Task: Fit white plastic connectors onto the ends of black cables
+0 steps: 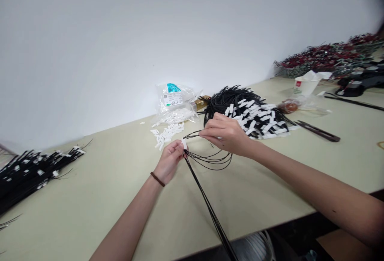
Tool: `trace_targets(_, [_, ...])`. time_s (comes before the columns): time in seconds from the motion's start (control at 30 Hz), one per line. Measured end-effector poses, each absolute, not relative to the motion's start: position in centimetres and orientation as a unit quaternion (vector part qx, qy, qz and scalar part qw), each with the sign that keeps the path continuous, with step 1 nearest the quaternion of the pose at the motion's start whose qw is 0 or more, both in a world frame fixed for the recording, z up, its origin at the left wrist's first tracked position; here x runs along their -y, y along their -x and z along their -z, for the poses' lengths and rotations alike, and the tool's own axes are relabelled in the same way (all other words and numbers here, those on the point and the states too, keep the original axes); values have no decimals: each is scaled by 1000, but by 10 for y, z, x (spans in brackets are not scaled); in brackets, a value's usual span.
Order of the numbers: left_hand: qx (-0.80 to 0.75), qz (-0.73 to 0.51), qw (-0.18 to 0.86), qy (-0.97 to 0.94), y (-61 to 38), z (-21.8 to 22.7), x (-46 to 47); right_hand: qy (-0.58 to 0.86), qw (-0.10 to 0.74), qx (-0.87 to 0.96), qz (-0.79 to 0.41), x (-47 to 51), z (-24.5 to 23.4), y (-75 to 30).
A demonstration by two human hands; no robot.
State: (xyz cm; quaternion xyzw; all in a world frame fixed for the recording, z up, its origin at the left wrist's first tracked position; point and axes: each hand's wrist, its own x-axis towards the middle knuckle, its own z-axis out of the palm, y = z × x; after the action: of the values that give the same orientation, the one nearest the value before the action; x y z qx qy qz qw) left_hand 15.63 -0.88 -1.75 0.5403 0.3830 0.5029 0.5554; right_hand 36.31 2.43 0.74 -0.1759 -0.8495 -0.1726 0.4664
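Note:
Between the thumb and fingers of my left hand (172,160) is a small white plastic connector (184,144). Thin black wires (207,197) run from it, hanging down over the table's front edge and looping out to the right. My right hand (226,134) is closed in a pinch on the ends of some black wires, just right of the connector. Loose white connectors (168,134) lie scattered on the table behind my left hand. Behind my right hand sits a big heap of black wires (229,97) with white connectors on their ends.
A clear plastic bag (175,105) of white parts leans near the wall. At right lie dark scissors-like snips (319,131), a paper cup (306,85) and a bagged brown item (289,106). Another black wire bundle (39,173) is at left, red-and-green wire bundles (327,57) far right.

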Motion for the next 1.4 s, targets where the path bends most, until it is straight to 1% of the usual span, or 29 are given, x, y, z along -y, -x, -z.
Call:
trace_targets(0.33, [-413,-448,524,-595,-160,17,12,172,435,865,182,-12,-3,-352])
trace_targets(0.43, [-413,-433,513,-616,-160,17,12,160,422,880,149,-11,-1,-350])
trace_targets(0.6, [-413,-427,506,-626,-161,17,13,153,384,909,60,-12,4,-348])
trace_targets(0.77, [-417,-422,515,-618,-161,18,12,174,342,923,-15,-11,9,-347])
trace_targets(1.0, [-411,-421,540,-603,-162,20,14,160,339,925,-58,-8,7,-344])
trace_targets(1.13, [-417,-426,546,-588,-163,21,13,173,335,924,-55,-9,9,-343])
trace_targets(1.27, [-437,-453,550,-549,-160,22,10,205,390,898,5,-11,12,-341])
trace_targets(1.33, [-442,-480,549,-522,-159,22,8,192,404,894,33,-11,13,-340])
trace_targets(1.4, [-442,-504,552,-495,-156,23,6,148,392,907,49,-9,16,-338])
